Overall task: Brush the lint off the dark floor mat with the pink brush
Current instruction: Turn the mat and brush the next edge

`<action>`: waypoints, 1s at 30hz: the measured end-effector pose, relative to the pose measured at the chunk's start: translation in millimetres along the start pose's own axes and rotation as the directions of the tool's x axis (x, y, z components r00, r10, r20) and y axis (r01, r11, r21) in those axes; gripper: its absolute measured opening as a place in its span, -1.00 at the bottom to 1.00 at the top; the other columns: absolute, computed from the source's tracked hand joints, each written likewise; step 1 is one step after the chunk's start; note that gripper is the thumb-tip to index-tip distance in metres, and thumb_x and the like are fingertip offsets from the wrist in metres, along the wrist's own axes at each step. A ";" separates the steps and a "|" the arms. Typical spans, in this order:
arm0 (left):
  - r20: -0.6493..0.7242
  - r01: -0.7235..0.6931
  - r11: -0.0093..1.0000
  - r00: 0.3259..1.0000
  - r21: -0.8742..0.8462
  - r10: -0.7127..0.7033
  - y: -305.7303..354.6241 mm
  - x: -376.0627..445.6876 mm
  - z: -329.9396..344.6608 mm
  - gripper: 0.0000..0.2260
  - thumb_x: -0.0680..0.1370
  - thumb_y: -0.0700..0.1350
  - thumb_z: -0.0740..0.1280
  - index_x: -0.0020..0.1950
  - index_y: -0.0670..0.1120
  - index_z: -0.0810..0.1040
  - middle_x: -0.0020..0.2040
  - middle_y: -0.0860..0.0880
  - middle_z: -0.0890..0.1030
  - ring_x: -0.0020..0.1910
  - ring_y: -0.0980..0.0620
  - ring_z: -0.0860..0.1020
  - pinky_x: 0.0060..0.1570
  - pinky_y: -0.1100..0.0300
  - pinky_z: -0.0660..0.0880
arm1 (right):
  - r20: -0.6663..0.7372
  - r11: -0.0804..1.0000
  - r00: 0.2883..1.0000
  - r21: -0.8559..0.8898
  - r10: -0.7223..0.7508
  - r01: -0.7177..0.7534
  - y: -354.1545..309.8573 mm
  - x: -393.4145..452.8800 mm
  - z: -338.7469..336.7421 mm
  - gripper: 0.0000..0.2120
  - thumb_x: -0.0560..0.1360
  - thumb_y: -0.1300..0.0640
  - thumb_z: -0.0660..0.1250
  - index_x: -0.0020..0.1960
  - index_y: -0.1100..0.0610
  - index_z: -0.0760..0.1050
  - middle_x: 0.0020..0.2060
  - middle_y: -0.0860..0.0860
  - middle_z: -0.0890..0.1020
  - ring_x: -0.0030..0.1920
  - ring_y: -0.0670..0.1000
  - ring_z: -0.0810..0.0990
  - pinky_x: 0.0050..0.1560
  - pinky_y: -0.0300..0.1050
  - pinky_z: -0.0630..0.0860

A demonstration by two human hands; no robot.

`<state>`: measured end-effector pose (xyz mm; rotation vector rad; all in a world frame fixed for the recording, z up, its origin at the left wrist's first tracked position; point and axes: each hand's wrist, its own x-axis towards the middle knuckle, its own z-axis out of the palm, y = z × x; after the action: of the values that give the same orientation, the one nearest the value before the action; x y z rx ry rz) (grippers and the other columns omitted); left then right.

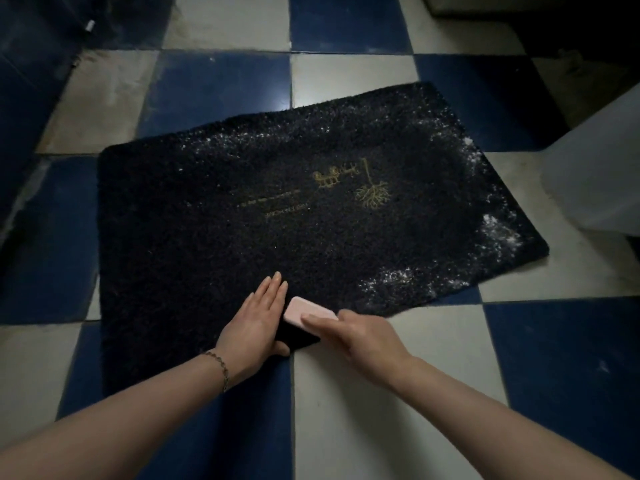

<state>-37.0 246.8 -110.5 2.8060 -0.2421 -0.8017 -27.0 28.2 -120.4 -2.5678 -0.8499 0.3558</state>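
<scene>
Dark floor mat (242, 209) lying askew on the checkered floor (398, 375), with white lint (498, 233) thickest along its far and right margins, well away from both hands. Likely faults: a light mat may slide or ruck under the stroke if the holding hand lifts, and short strokes at the near edge would leave the far lint untouched. Left hand (258, 322) lies flat on the mat's near edge, fingers straight and together, thumb tucked under. Right hand (360, 336) holds the pink brush (310, 310), fingers extended over it, at that same edge.
</scene>
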 end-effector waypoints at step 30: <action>-0.016 0.002 1.000 1.000 0.010 -0.001 1.5 -2.2 -3.9 -0.01 0.48 0.14 0.41 0.57 -0.07 -0.28 0.55 0.01 -0.36 0.53 0.07 -0.31 0.53 0.11 -0.13 | -0.120 0.966 0.964 0.132 0.237 -0.222 46.0 -43.4 -5.2 -0.38 0.52 -0.04 0.24 0.35 -0.49 -0.05 -0.16 -0.06 0.56 -0.18 0.04 0.59 -0.23 -0.07 0.49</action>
<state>-36.9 246.5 -105.8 2.8214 -0.2421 -0.7801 -35.7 -33.6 -132.0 -2.5509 -0.4688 0.2856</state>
